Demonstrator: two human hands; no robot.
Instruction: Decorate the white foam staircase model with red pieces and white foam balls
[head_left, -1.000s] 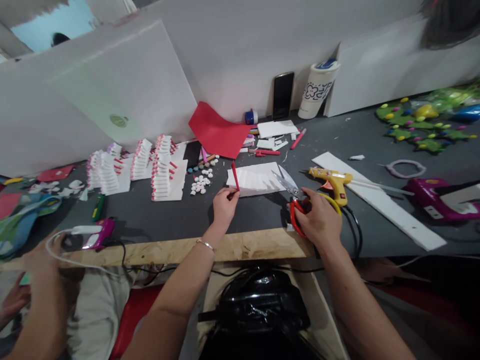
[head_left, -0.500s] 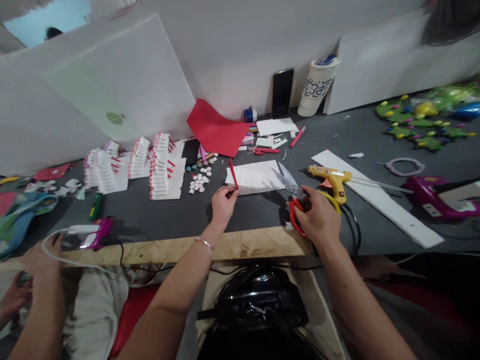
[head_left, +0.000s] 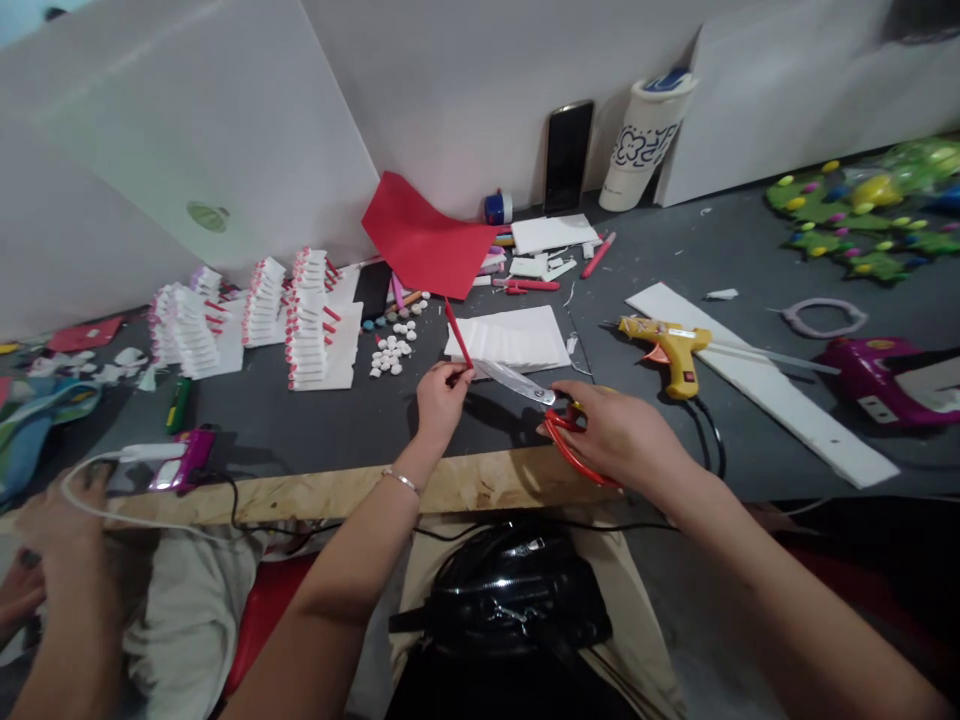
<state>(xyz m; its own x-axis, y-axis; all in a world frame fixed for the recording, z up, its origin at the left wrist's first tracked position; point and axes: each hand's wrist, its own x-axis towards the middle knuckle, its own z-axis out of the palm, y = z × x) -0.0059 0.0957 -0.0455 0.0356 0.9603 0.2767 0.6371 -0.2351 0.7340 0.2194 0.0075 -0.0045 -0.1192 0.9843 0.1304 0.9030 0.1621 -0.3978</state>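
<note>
Between thumb and fingers, my left hand (head_left: 441,398) pinches the lower end of a narrow red strip (head_left: 457,335), which leans up and to the left. My right hand (head_left: 611,425) grips scissors (head_left: 517,382) by their red and yellow handles. Their blades point left, with the tips close to the strip's lower end; whether they touch it I cannot tell. Behind both hands lies a white board (head_left: 517,338) with a ridged surface. A large red sheet (head_left: 427,240) lies beyond it. Small white discs (head_left: 391,350) are scattered left of the board.
Rows of white pieces with red tips (head_left: 307,345) stand at the left. A yellow glue gun (head_left: 667,350) rests by a long white strip (head_left: 765,385). A phone (head_left: 568,157) and a cup (head_left: 646,140) are at the back. A co-worker's hands (head_left: 67,510) show at the left edge.
The scissors in my right hand have moved left and turned, from pointing up-left over the board to pointing at the red strip. Their blades are closer together. My left hand keeps its pinch.
</note>
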